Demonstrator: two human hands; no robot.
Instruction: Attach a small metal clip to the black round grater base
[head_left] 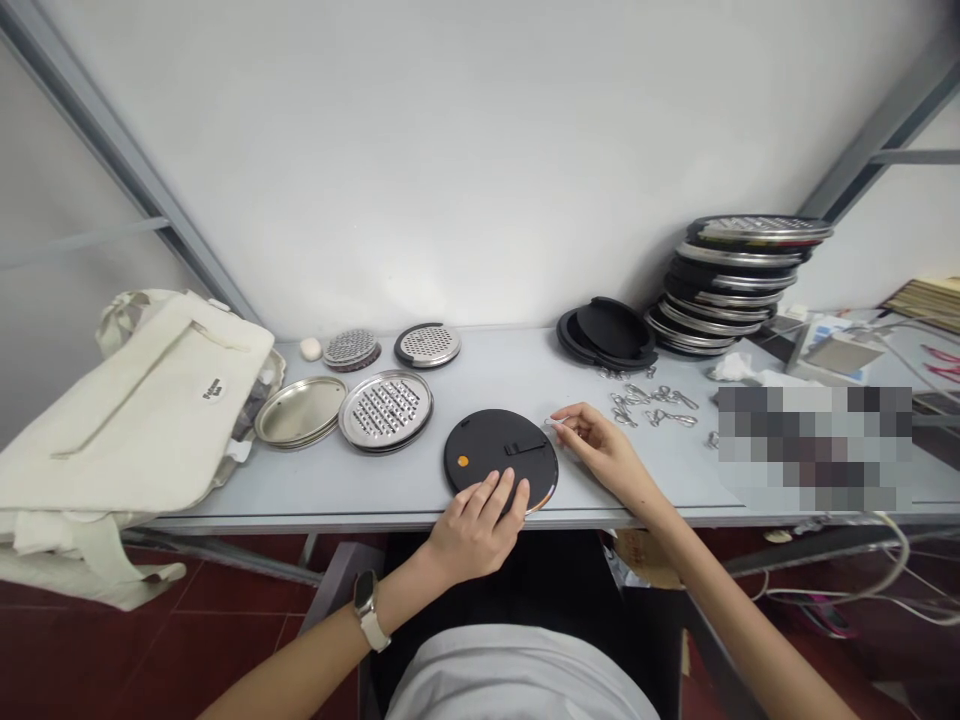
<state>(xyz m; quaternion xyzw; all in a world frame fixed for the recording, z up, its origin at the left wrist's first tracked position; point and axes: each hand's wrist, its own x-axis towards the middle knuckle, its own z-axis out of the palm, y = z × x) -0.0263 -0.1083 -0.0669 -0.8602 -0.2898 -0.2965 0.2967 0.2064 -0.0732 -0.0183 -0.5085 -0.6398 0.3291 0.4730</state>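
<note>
A round black disc [495, 450] lies near the table's front edge. On its face are an orange round sticker [463, 462] and a narrow moulded slot. My left hand [480, 525] rests on the disc's near edge, fingers spread over the top; its thumb is hidden. Just past the disc's right edge, my right hand [596, 450] pinches a small shiny wire loop [553, 422] between thumb and fingertips. Several similar small metal pieces [660, 400] lie scattered on the table beyond that hand.
Left of the disc are perforated grater plates [386, 410] and plain metal discs [300, 410]. A cream bag [135, 400] covers the left end. Black round trays [607, 335] and a tall stack of plates [727, 285] stand at the back right. Cables hang off the right side.
</note>
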